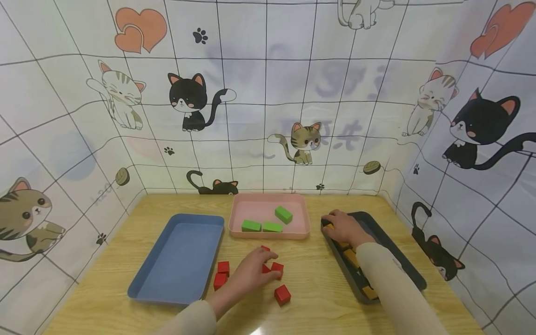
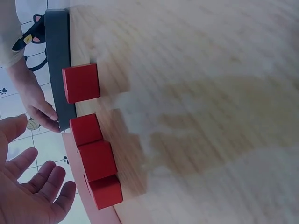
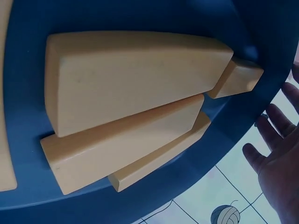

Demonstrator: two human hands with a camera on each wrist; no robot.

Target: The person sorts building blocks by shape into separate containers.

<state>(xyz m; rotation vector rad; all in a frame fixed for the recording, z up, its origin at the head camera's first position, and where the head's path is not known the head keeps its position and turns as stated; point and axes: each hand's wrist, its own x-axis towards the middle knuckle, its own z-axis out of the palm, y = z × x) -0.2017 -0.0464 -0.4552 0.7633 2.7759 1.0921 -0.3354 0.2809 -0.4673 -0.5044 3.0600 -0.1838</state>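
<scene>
My left hand [image 1: 253,270] reaches over a loose group of red cubes, its fingers apart and nothing held. One red cube [image 1: 282,295] lies just in front of it, and another red cube [image 1: 277,268] is by the thumb. In the left wrist view, the spread fingers are beside a row of red cubes [image 2: 98,161]. My right hand [image 1: 345,229] is over the far left end of a dark tray [image 1: 402,253]. Several orange blocks [image 1: 351,258] lie in that tray. The right wrist view has these orange blocks [image 3: 135,88] close up, with the fingers extended at the tray's edge.
A blue tray [image 1: 176,260] stands on the left, two red cubes [image 1: 220,280] near its right side. Behind the left hand, a pink tray [image 1: 268,235] holds three green blocks [image 1: 251,226]. A cat-print cloth [image 1: 264,111] surrounds the wooden table [image 1: 318,288] at the back and sides.
</scene>
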